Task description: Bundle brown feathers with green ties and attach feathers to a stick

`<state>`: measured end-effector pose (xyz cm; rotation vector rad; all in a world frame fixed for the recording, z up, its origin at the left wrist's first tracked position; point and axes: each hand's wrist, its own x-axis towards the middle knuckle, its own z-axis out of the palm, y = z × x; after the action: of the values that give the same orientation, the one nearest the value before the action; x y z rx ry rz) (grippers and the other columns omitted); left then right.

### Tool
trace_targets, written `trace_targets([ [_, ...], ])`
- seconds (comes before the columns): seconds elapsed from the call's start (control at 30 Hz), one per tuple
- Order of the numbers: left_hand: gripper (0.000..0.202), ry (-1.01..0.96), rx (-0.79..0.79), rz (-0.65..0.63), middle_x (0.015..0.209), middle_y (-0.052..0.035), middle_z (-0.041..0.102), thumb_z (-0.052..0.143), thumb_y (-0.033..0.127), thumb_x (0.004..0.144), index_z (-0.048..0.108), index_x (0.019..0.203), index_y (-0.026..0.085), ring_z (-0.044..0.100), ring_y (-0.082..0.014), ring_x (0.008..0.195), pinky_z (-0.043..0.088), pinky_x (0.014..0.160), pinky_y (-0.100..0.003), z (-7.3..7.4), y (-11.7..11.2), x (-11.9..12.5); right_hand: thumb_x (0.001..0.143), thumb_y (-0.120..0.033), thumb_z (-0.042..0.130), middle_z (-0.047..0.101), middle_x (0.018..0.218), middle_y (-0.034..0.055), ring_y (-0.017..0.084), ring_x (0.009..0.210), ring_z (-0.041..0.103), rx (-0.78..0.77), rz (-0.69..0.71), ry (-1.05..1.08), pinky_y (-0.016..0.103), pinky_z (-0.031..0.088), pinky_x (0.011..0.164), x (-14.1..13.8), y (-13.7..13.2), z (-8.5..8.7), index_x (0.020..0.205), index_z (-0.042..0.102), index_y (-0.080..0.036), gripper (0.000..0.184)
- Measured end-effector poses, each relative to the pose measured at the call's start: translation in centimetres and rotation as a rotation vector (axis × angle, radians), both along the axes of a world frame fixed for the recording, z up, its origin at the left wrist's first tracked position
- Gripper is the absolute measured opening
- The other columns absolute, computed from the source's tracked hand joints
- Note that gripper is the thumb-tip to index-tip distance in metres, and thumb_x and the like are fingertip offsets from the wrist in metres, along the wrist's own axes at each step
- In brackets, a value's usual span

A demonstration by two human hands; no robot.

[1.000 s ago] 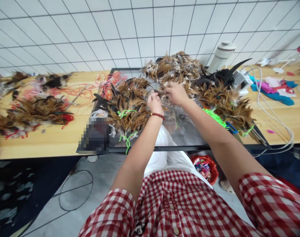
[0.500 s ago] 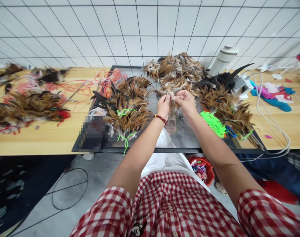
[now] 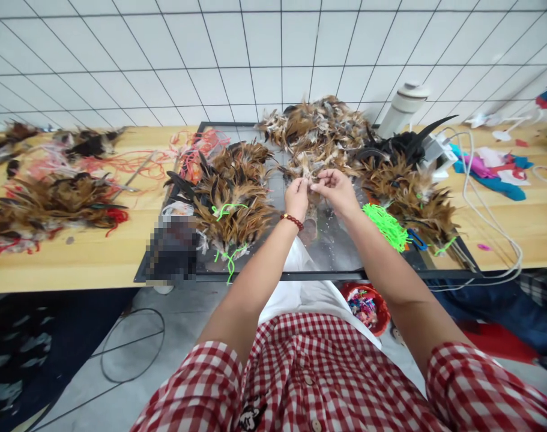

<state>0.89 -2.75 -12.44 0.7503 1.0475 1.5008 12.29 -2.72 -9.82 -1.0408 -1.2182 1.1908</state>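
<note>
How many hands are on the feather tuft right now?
2: the left hand pinches the tuft from its left side, and the right hand from its right. No other hands are in view.

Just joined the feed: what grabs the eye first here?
Heaps of brown feathers cover the dark glass panel at mid-table, with a neon green cord bundle glowing on their right. At the centre, the left hand and right hand pinch a small feather tuft between them. More feathers tangled in red string lie on the wooden table to the left.
</note>
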Motion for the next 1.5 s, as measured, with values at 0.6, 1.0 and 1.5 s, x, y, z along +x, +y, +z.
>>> trace_targets([
  [0.6,0.025,-0.118,-0.172,-0.101,0.054,0.0076,0.046,0.067,0.024,0.094,0.058,0.072,0.016,0.034,-0.0041,0.047,0.026,0.050,-0.019,2.9,-2.7,0.3,0.067,-0.059,0.086,0.065,0.078,-0.0015,0.012,0.069,0.056,0.035,-0.048,-0.148,0.028,0.046,0.069,1.9,-0.8,-0.4,0.088,0.069,-0.021,0.047],
  [1.0,0.021,-0.214,-0.323,-0.158,0.068,0.0027,0.060,0.071,0.016,0.089,0.059,0.071,0.014,0.037,-0.0021,0.050,0.024,0.047,-0.017,4.3,-3.2,0.3,0.091,-0.056,0.064,0.054,0.069,-0.0021,0.014,0.069,0.050,0.147,-0.302,-0.307,0.029,0.041,0.070,5.3,-3.9,2.8,0.076,0.057,-0.022,0.038],
  [1.5,0.029,-0.369,-0.271,0.008,0.061,0.0060,0.051,0.083,0.026,0.085,0.060,0.072,0.014,0.033,-0.0012,0.047,0.028,0.045,-0.015,4.7,-4.4,-3.4,0.084,-0.065,0.055,0.060,0.051,0.0071,0.037,0.053,0.070,-0.537,0.092,-0.984,0.054,0.057,0.053,21.1,-30.4,-7.9,0.054,0.053,-0.033,0.044],
])
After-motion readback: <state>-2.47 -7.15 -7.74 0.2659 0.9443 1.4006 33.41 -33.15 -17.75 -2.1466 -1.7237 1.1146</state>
